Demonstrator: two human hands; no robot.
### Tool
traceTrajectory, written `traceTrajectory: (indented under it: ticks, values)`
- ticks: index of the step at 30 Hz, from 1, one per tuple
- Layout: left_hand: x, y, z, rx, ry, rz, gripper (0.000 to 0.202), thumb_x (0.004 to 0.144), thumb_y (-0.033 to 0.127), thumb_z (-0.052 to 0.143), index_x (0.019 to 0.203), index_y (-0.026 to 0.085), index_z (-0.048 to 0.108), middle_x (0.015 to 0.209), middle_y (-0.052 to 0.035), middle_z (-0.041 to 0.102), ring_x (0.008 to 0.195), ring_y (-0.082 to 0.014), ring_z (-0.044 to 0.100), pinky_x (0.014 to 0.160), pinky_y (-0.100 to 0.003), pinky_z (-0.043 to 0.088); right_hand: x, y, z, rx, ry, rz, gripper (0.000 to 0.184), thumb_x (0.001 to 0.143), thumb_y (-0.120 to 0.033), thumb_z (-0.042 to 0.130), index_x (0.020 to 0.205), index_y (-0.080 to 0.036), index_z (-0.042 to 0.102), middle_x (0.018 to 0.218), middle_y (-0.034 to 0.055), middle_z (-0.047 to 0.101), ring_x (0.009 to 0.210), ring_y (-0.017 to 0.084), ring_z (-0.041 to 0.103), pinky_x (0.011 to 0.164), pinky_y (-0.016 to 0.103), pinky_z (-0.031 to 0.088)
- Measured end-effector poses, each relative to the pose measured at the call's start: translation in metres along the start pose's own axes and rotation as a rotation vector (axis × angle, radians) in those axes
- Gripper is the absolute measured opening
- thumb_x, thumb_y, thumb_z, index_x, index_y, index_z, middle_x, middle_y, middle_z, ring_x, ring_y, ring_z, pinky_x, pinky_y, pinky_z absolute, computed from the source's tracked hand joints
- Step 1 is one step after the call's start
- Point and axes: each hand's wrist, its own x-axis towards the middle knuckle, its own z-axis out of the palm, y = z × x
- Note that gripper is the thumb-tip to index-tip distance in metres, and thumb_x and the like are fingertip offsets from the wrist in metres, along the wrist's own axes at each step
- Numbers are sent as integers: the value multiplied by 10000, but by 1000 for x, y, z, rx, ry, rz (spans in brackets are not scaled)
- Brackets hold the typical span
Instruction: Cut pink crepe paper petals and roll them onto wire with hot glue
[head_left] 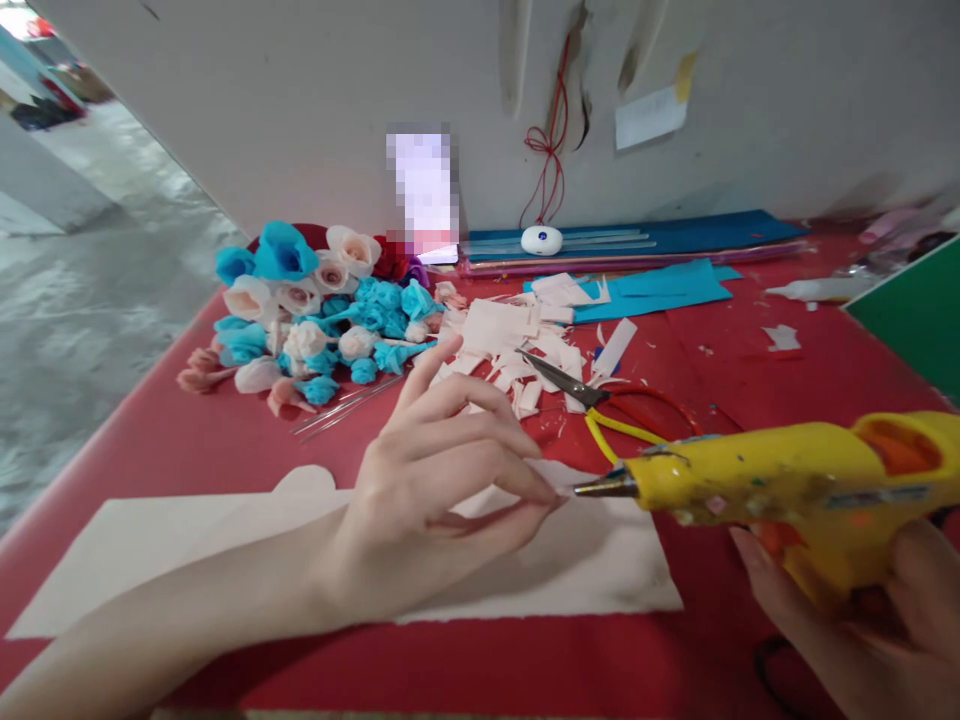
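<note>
In my right hand (pixel 847 620) is a yellow hot glue gun (pixel 780 470), its metal nozzle pointing left. My left hand (pixel 450 500) pinches thumb and forefinger together right at the nozzle tip; whatever lies between them is too small to make out. Under that hand a long pale paper strip (pixel 615 560) lies on the red tabletop, with a rounded pale piece (pixel 304 482) at its far edge. Just beyond the fingers lie scissors (pixel 570 385) with red and yellow handles, partly hidden by the glue gun.
Blue, white and pink paper flowers (pixel 330 320) are heaped at the back left. Pale paper scraps (pixel 499 325) lie mid-table, near blue paper (pixel 652 290). A phone (pixel 424 195) leans on the wall beside a white device (pixel 541 240) with red cord. A green board (pixel 911 310) stands right.
</note>
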Motion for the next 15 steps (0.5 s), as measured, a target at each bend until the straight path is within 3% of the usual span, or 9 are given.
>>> traceTrajectory:
  ticks: [3,7,15]
  values:
    - [-1,0,1,-3,3,1,153,643,72,684,597,191,599,599,49,651,681,-122,578,996,-516,346,-2,2,1,12,-23,32,321,729,-510,524,634,-244,370,480,-5,509,375,169,519,307,246,353]
    - [-2,-1,1,-10,12,1,148,651,75,680,592,183,597,595,40,640,689,-125,573,962,-492,385,-2,2,0,3,-17,9,311,739,-495,518,631,-243,374,446,-24,474,346,151,490,304,235,367]
    - [-1,0,1,-18,0,0,146,649,67,675,600,185,605,594,42,645,678,-129,574,988,-551,335,6,-7,-1,-97,35,-61,346,782,-530,449,629,-243,332,425,-43,422,326,131,457,288,213,325]
